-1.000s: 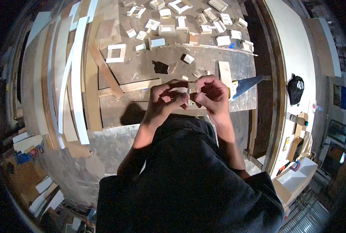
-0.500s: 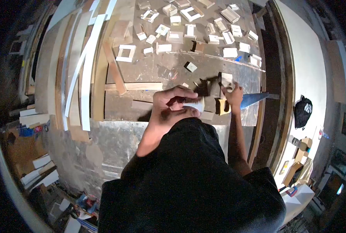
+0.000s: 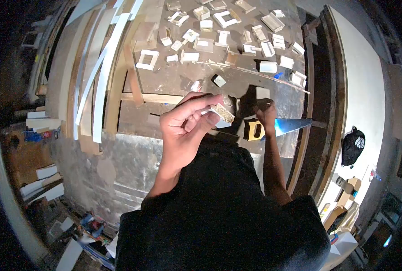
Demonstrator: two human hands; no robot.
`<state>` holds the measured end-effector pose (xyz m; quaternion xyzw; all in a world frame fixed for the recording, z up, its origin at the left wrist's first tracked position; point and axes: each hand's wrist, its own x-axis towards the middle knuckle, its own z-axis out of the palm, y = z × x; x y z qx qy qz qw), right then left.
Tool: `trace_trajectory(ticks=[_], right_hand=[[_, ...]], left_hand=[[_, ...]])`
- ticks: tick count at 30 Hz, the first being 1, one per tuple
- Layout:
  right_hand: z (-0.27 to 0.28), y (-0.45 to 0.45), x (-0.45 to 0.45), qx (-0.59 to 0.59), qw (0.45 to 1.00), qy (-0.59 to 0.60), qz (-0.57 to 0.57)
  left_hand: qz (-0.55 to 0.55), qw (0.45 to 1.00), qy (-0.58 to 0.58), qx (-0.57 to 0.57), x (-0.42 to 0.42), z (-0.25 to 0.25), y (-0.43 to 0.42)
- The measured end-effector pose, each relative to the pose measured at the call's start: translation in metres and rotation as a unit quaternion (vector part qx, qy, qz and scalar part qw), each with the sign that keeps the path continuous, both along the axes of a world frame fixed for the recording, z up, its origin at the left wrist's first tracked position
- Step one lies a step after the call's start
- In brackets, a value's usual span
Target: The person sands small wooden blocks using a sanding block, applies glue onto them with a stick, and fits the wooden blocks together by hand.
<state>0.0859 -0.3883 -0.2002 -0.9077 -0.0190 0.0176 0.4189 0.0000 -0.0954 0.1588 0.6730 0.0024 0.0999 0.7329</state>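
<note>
My left hand (image 3: 187,119) pinches a small wood piece (image 3: 222,113) between thumb and fingers, its rough, grainy edge turned upward. My right hand (image 3: 267,114) is low over the table in shadow, just above the handle of a hand saw (image 3: 292,127). Its fingers look bent, but the shadow hides whether they hold anything. A pale wooden block (image 3: 263,93) lies right beyond those fingers; I cannot tell if they touch it. The saw's yellow handle points left and its blade points right. A small block (image 3: 218,81) sits farther back.
Several small wooden box-like pieces (image 3: 203,44) are spread over the far part of the table (image 3: 169,81). Long boards and strips (image 3: 102,86) lie on the left. At the right, beyond a dark gap, a pale surface (image 3: 365,86) carries a black bag (image 3: 353,147).
My left hand has moved left and turned the wood piece so its rough edge shows. My right hand has drawn slightly back from the pale block, and the saw has shifted slightly.
</note>
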Motion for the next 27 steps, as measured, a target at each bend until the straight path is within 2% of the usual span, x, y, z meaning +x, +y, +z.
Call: trace_trajectory(ticks=[1, 3, 4, 7, 9, 10, 12, 16, 19, 21, 22, 25, 26, 27], right_hand=[[0.022, 0.004, -0.001, 0.08, 0.991, 0.09, -0.065], [0.075, 0.013, -0.003, 0.156, 0.97, 0.13, -0.133], [0.107, 0.016, -0.009, 0.287, 0.945, 0.128, -0.09], [0.198, 0.023, -0.038, 0.438, 0.888, 0.132, 0.039], [0.26, 0.039, -0.065, 0.437, 0.884, 0.162, 0.032], [0.278, 0.043, -0.079, 0.417, 0.897, 0.12, 0.082], [0.287, 0.052, -0.081, 0.377, 0.906, -0.023, 0.192], [0.304, 0.068, -0.071, 0.316, 0.918, -0.101, 0.219], [0.318, 0.075, -0.067, 0.284, 0.931, -0.103, 0.204], [0.322, 0.077, -0.068, 0.278, 0.933, -0.073, 0.218], [0.327, 0.075, -0.069, 0.234, 0.941, -0.067, 0.235], [0.321, 0.074, -0.075, 0.25, 0.938, -0.076, 0.229], [0.318, 0.076, -0.076, 0.255, 0.936, -0.086, 0.227], [0.316, 0.078, -0.077, 0.26, 0.934, -0.096, 0.225]], left_hand=[[0.021, 1.0, 0.009, -0.01, 0.001, 0.001, -0.003], [0.05, 0.998, 0.032, -0.031, 0.002, 0.001, -0.007], [0.076, 0.994, 0.054, -0.055, 0.001, 0.0, -0.009], [0.1, 0.993, 0.035, -0.046, 0.005, -0.01, -0.015], [0.097, 0.993, 0.047, -0.045, 0.004, -0.014, -0.015], [0.086, 0.993, 0.084, 0.009, 0.003, -0.01, -0.017], [0.057, 0.994, 0.086, 0.039, 0.002, -0.01, -0.022], [0.055, 0.997, 0.025, -0.052, -0.003, -0.017, -0.036], [0.048, 0.996, -0.006, -0.08, -0.004, -0.02, -0.025], [0.056, 0.998, -0.012, -0.011, -0.006, -0.028, -0.016], [0.049, 0.997, -0.017, -0.054, -0.003, -0.029, -0.015], [0.052, 0.993, -0.011, -0.101, 0.005, -0.018, -0.026], [0.036, 0.985, -0.031, -0.166, 0.001, -0.034, -0.028], [0.039, 0.985, -0.029, -0.167, 0.001, -0.035, -0.03]])
